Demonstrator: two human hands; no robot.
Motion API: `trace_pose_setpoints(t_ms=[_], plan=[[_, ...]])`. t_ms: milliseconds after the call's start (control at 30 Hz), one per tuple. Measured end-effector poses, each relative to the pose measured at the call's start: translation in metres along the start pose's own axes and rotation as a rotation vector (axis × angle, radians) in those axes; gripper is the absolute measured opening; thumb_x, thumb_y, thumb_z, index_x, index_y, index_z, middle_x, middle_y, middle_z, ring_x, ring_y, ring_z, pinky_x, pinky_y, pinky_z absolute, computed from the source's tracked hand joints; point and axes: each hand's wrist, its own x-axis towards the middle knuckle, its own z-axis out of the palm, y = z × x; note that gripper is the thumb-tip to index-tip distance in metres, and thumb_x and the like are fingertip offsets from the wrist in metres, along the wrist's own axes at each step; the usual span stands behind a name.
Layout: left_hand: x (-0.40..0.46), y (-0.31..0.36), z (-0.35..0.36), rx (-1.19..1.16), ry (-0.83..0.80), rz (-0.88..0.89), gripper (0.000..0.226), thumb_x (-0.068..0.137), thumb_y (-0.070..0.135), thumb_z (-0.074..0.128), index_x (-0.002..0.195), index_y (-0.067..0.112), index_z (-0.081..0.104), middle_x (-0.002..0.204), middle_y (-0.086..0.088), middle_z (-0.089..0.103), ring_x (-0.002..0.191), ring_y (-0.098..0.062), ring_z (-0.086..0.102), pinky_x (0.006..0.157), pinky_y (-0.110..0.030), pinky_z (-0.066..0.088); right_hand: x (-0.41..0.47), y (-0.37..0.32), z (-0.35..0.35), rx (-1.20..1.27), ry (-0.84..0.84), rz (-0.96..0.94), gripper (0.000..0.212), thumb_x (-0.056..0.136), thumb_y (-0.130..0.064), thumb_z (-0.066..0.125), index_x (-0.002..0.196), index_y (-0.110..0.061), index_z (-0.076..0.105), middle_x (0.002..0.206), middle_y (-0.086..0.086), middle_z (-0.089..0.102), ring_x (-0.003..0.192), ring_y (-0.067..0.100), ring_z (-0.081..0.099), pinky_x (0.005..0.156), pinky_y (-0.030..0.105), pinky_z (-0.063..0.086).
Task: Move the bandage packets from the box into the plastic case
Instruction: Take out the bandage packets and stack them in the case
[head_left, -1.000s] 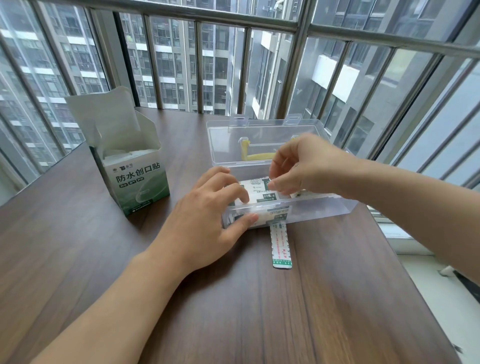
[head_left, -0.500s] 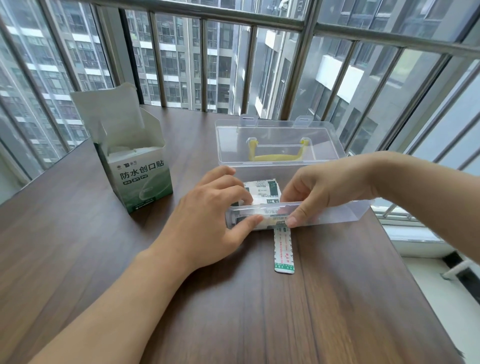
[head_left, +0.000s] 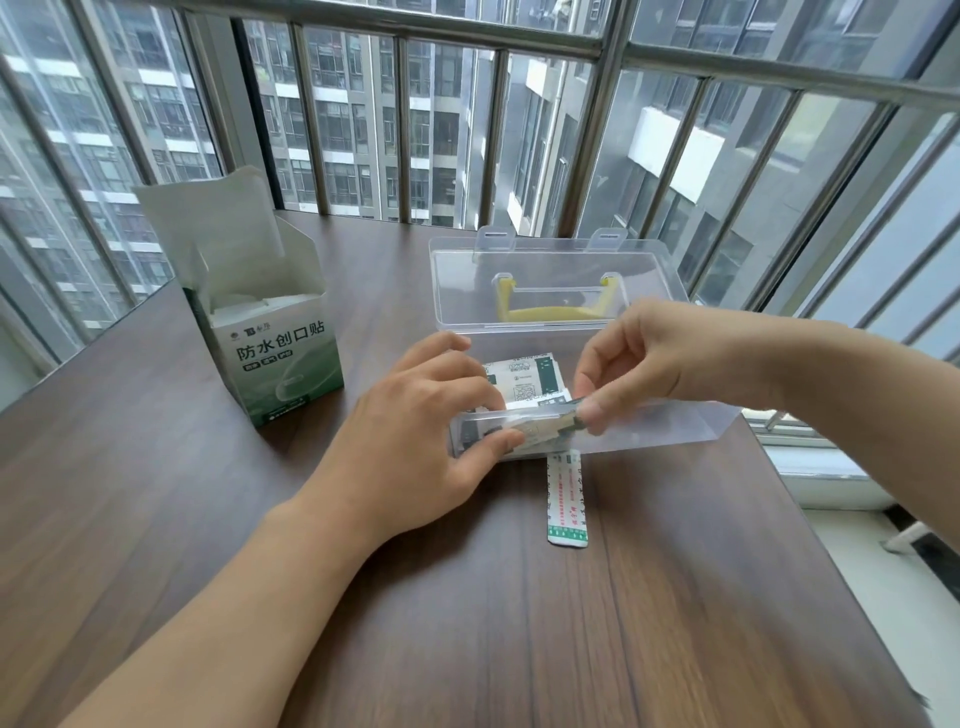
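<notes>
Left hand (head_left: 415, 436) grips plastic case (head_left: 670, 426) front wall, thumb outside. Right hand (head_left: 639, 358) pinches bandage packet (head_left: 556, 423) at rim. Loose packet (head_left: 566, 499) on table (head_left: 156, 493).

Dark wood-grain counter (head_left: 156, 519) fills lower view. Behind it a metal window railing (head_left: 587, 156) w/ vertical bars, glass beyond. Outside: high-rise apt blocks (head_left: 353, 130), rows of windows. White window sill (head_left: 815, 457) at right, below counter edge.
</notes>
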Motion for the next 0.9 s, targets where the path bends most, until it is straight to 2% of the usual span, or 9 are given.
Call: trace_pose_setpoints(t_ms=[67, 200, 333, 433, 467, 567, 733, 900], plan=[[0.0, 0.0, 0.0, 0.001, 0.001, 0.002, 0.037, 0.084, 0.055, 0.061, 0.094, 0.022, 0.075, 0.101, 0.013, 0.065, 0.126, -0.011, 0.048, 0.099, -0.025, 0.043, -0.002, 0.001, -0.005, 0.084, 0.067, 0.001, 0.031, 0.058, -0.034, 0.085, 0.077, -0.012, 0.078, 0.078, 0.01, 0.073, 0.072, 0.012, 0.064, 0.072, 0.022, 0.053], [0.0, 0.001, 0.001, 0.012, -0.001, -0.001, 0.041, 0.084, 0.056, 0.059, 0.095, 0.019, 0.073, 0.102, 0.011, 0.066, 0.126, -0.012, 0.048, 0.101, -0.025, 0.042, 0.004, -0.003, -0.007, 0.198, 0.178, 0.08, 0.017, 0.063, -0.027, 0.081, 0.073, -0.013, 0.077, 0.07, 0.006, 0.066, 0.059, 0.01, 0.057, 0.054, 0.018, 0.053], [0.001, 0.006, -0.002, -0.033, -0.014, -0.029, 0.039, 0.082, 0.051, 0.066, 0.108, 0.021, 0.064, 0.107, 0.01, 0.063, 0.129, -0.01, 0.046, 0.103, -0.018, 0.037, 0.013, -0.014, 0.0, 0.057, 0.172, 0.143, 0.019, 0.074, -0.022, 0.084, 0.081, -0.006, 0.077, 0.065, 0.004, 0.065, 0.056, 0.01, 0.057, 0.051, 0.016, 0.049], [0.0, 0.007, -0.004, -0.073, -0.021, -0.038, 0.041, 0.082, 0.043, 0.072, 0.112, 0.02, 0.058, 0.11, 0.009, 0.059, 0.12, -0.008, 0.05, 0.098, -0.011, 0.036, 0.021, -0.016, 0.009, -0.013, 0.254, 0.163, 0.022, 0.077, -0.023, 0.086, 0.083, -0.004, 0.077, 0.061, 0.002, 0.067, 0.051, 0.008, 0.061, 0.05, 0.015, 0.048], [0.0, 0.007, -0.005, -0.068, -0.026, -0.037, 0.041, 0.082, 0.044, 0.072, 0.113, 0.02, 0.058, 0.111, 0.009, 0.059, 0.122, -0.007, 0.049, 0.099, -0.008, 0.033, 0.022, -0.016, 0.013, -0.051, 0.271, 0.168, 0.022, 0.077, -0.026, 0.086, 0.082, -0.007, 0.077, 0.061, 0.001, 0.069, 0.051, 0.007, 0.064, 0.049, 0.015, 0.048], [-0.001, 0.006, -0.004, -0.038, -0.041, -0.036, 0.04, 0.083, 0.048, 0.068, 0.112, 0.022, 0.061, 0.113, 0.011, 0.061, 0.132, -0.005, 0.041, 0.104, -0.006, 0.027, 0.019, -0.018, 0.022, -0.222, 0.298, 0.159, 0.022, 0.079, -0.034, 0.084, 0.081, -0.014, 0.077, 0.065, 0.002, 0.075, 0.057, 0.009, 0.072, 0.056, 0.019, 0.051], [0.0, 0.005, -0.003, -0.025, -0.035, -0.018, 0.03, 0.083, 0.049, 0.067, 0.097, 0.022, 0.066, 0.108, 0.012, 0.062, 0.131, -0.007, 0.043, 0.105, -0.015, 0.034, 0.017, -0.022, 0.02, -0.382, 0.385, 0.154, 0.03, 0.075, -0.037, 0.087, 0.081, -0.012, 0.071, 0.075, 0.002, 0.076, 0.059, 0.008, 0.071, 0.057, 0.021, 0.053], [-0.001, 0.004, -0.002, -0.029, -0.025, -0.025, 0.029, 0.082, 0.05, 0.067, 0.093, 0.023, 0.067, 0.108, 0.014, 0.063, 0.131, -0.007, 0.044, 0.103, -0.019, 0.039, 0.024, -0.025, 0.025, -0.22, 0.276, 0.215, 0.022, 0.081, -0.026, 0.083, 0.083, -0.016, 0.063, 0.076, 0.004, 0.069, 0.062, 0.014, 0.072, 0.069, 0.027, 0.06]])
